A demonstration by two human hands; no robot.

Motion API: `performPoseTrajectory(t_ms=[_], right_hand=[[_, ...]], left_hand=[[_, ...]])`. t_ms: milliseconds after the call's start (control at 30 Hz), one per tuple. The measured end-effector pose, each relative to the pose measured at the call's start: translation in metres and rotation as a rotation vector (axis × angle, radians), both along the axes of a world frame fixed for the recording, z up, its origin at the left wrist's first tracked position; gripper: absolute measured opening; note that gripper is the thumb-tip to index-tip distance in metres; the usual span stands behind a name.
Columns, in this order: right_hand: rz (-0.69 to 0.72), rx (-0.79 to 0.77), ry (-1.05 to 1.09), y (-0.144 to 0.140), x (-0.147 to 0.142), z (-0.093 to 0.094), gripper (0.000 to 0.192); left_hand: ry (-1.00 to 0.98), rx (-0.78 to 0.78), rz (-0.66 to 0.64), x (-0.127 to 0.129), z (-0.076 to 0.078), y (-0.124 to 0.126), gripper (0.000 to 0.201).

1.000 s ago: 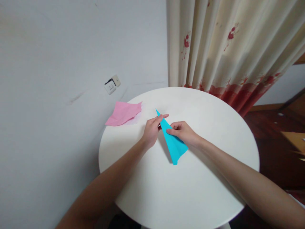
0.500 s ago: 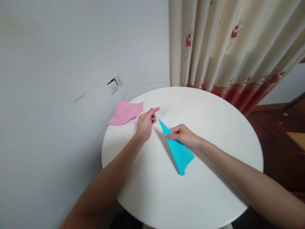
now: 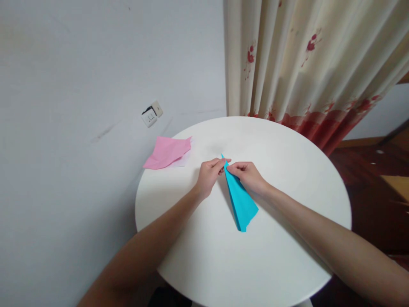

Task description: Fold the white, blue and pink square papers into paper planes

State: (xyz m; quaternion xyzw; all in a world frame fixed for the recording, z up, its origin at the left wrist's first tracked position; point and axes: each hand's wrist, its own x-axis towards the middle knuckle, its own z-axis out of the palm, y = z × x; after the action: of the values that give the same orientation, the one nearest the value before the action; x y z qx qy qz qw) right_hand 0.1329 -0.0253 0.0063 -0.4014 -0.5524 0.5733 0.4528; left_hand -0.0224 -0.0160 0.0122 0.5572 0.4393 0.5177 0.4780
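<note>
A sheet of blue paper (image 3: pixel 240 200), folded into a long narrow triangle, is held over the table with its point facing away from me. My left hand (image 3: pixel 211 174) pinches it close to the pointed tip, thumb on top. Just to the right, my right hand (image 3: pixel 249 175) grips the paper's right edge between thumb and fingers. The wide end, with an uneven edge, hangs toward me and is free of both hands.
Pink paper (image 3: pixel 168 152) lies at the table's far left, partly over a white sheet (image 3: pixel 182 161). The round white table (image 3: pixel 191 256) stands by a wall with a socket (image 3: pixel 149 117). Behind it hangs a patterned curtain (image 3: pixel 281 64).
My left hand has moved right and closed on the paper near its tip. My right hand has slid up toward the tip, and the paper has turned slightly more upright.
</note>
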Motion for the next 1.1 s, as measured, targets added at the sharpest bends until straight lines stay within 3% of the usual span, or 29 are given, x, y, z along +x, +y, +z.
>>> performPoseTrajectory(t_ms=[333, 500, 633, 767, 1100], right_hand=[[0.016, 0.009, -0.011, 0.000, 0.000, 0.003, 0.030], [-0.017, -0.058, 0.019, -0.002, -0.001, 0.004, 0.031], [-0.058, -0.103, 0.082, -0.003, 0.001, 0.008, 0.031], [-0.014, -0.150, 0.149, -0.003, 0.003, 0.011, 0.029], [0.191, -0.223, 0.159, -0.006, 0.002, 0.012, 0.034]], left_hand=[[-0.109, 0.011, 0.060, -0.008, 0.001, 0.005, 0.025], [-0.253, -0.077, 0.204, -0.025, 0.005, 0.020, 0.031], [-0.251, -0.185, 0.030, -0.024, 0.008, 0.016, 0.038], [-0.227, -0.194, -0.132, -0.010, 0.006, 0.004, 0.031], [-0.189, -0.091, 0.025, -0.008, 0.004, 0.005, 0.020]])
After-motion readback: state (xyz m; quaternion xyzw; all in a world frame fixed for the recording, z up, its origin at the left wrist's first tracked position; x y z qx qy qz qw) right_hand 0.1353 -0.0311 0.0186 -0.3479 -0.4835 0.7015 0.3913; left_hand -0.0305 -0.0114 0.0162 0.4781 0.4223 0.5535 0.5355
